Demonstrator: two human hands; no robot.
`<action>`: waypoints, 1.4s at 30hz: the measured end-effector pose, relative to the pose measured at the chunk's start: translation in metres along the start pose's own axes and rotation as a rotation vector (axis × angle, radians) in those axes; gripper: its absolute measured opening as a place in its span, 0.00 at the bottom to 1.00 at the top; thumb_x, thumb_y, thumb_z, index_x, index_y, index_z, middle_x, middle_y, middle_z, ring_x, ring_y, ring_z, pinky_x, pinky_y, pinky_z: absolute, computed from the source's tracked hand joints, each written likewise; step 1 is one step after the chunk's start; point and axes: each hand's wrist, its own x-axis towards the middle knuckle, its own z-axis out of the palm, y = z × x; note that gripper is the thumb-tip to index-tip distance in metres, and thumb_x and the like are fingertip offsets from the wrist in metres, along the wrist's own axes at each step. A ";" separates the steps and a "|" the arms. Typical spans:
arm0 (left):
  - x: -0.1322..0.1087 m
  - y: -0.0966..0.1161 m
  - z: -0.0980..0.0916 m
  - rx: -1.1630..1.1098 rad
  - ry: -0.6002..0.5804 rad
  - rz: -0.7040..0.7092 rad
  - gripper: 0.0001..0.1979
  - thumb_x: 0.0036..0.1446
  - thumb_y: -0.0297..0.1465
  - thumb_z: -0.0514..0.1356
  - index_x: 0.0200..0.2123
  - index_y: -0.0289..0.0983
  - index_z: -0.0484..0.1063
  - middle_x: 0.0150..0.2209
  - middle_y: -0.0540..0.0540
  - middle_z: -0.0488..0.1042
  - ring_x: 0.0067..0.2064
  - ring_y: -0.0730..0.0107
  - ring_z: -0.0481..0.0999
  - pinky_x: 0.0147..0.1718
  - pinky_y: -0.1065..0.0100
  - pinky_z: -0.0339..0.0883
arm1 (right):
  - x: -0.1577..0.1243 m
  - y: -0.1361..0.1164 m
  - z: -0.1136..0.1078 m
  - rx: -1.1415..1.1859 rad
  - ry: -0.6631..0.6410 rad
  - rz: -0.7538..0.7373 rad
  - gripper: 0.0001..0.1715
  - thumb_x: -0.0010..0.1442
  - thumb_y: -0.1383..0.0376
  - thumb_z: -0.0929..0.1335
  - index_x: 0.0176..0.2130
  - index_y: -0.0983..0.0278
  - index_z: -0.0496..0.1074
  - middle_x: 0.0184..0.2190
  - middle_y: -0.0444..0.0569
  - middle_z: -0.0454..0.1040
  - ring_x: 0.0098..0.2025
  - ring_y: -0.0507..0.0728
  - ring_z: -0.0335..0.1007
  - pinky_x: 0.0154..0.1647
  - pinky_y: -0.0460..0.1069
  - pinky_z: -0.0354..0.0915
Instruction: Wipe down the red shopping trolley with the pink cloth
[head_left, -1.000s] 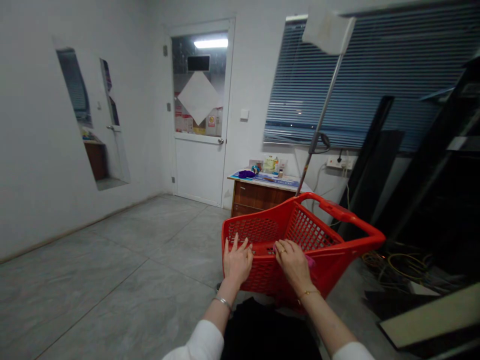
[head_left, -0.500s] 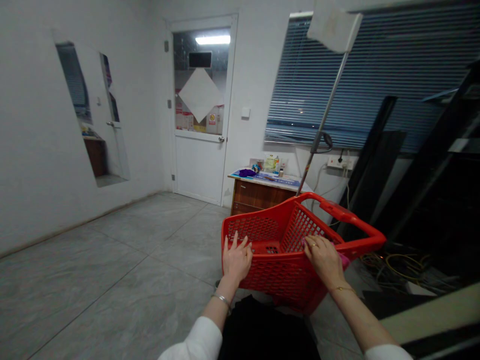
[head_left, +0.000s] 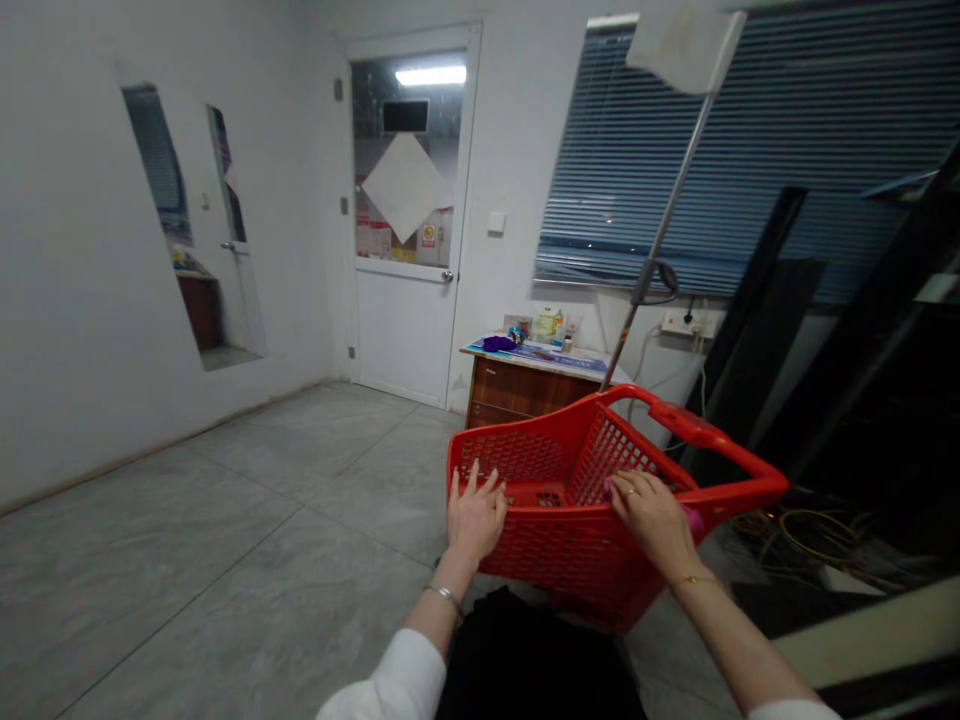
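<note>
Red plastic makes up the shopping cart [head_left: 551,545], which stands on the grey floor [head_left: 247,580] right in front of the person, its handle [head_left: 705,435] at the right end. The left hand [head_left: 478,513] lies over the near rim close to the cart's left corner, its fingers spread and fairly straight rather than clenched. Farther along the same rim, toward the handle end, the right hand [head_left: 651,518] is closed around a pink cloth [head_left: 696,520], pressing it on the rim (only bits of it show, at the fingertips and beside the palm).

Beyond the cart, a wooden cabinet [head_left: 506,385] has a blue printed sheet [head_left: 574,360] on its top; the pale lettering near the front edge is too small to read. A purple cloth [head_left: 498,344] lies toward the top's left corner, and a yellow-green pack [head_left: 546,325] stands near the back edge, its label illegible. Through the glass of the white door [head_left: 401,335], a small notice [head_left: 429,236] shows a round yellow-and-red symbol above unreadable text; beside it, boxes [head_left: 373,240] carry red print, likewise blurred.
</note>
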 end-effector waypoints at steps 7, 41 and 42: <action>0.000 0.007 0.003 0.000 0.007 -0.003 0.17 0.65 0.32 0.51 0.47 0.50 0.78 0.56 0.55 0.73 0.66 0.53 0.58 0.65 0.40 0.44 | 0.010 -0.055 0.009 0.052 0.025 0.053 0.10 0.64 0.68 0.63 0.41 0.64 0.75 0.40 0.51 0.76 0.45 0.57 0.67 0.50 0.52 0.62; 0.002 -0.006 -0.008 -0.009 0.016 0.017 0.18 0.65 0.31 0.49 0.47 0.50 0.78 0.55 0.56 0.73 0.66 0.57 0.59 0.65 0.44 0.47 | -0.025 0.142 -0.055 -0.303 -0.011 0.114 0.24 0.67 0.57 0.59 0.39 0.69 0.77 0.36 0.57 0.77 0.39 0.58 0.66 0.45 0.53 0.60; 0.002 -0.006 -0.008 -0.008 0.018 0.014 0.18 0.65 0.31 0.49 0.47 0.50 0.78 0.55 0.56 0.73 0.66 0.57 0.59 0.65 0.44 0.47 | -0.028 0.159 -0.058 -0.342 0.009 0.145 0.26 0.67 0.56 0.58 0.37 0.70 0.77 0.35 0.58 0.77 0.38 0.58 0.66 0.43 0.53 0.60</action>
